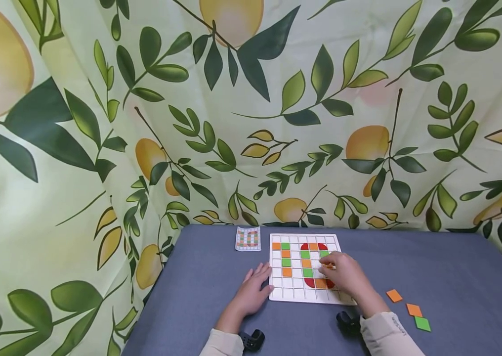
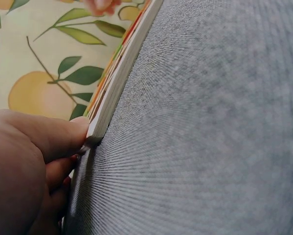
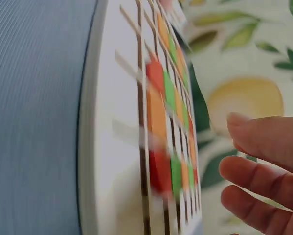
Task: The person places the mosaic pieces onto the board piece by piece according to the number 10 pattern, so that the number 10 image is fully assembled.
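A white gridded board lies on the table, with orange and green square tiles and red rounded corner pieces in some of its cells. My left hand rests flat by the board's left edge; in the left wrist view the thumb touches that edge. Over the board's right part is my right hand, near an orange tile that it partly covers. The right wrist view shows its thumb and fingers apart with nothing between them, off the board's surface.
A small printed card with a similar coloured grid lies behind the board's left corner. To the right of my right arm are two loose orange tiles and a green tile. A leaf-patterned cloth hangs behind the grey-blue table.
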Demonstrator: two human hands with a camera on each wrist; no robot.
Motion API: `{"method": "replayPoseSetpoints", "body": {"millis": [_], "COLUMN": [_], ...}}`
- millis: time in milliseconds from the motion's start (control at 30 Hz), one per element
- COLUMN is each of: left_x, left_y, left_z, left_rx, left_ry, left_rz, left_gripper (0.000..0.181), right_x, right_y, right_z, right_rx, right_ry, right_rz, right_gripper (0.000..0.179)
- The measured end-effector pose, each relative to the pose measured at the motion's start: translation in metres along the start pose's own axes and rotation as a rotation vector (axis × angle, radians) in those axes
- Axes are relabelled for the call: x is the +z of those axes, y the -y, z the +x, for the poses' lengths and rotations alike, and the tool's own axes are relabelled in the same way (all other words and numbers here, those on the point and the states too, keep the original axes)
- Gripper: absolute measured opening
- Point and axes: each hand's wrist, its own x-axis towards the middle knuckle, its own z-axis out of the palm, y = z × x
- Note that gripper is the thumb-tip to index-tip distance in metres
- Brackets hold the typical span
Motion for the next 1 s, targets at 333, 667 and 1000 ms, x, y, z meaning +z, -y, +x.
{"method": "replayPoseSetpoints", "body": {"millis": [333,667,1000], "left_x": [0.000,-0.002,-0.002], "left_y": [0.001,0.000,0.000], "left_z": [0.001,0.003,0.002], "left_rx": [0.013,0.014,-0.006], "left_ry": [0.002,0.013,0.020], "left_rz": [0.007,0.008,-0.028], "left_gripper": [0.051,0.052,0.052], "right_x": [-0.068,-0.099,-0.095], "right_y": [-0.077,-0.138,-0.150], "right_z": [-0.054,-0.099,-0.107], "right_rx": [0.119,0.273,0.315], "right_ry": [0.117,0.330,0.368], "right_rz": [-0.033,-0.071,-0.092], "right_gripper": [0.047,0.080,0.065]}}
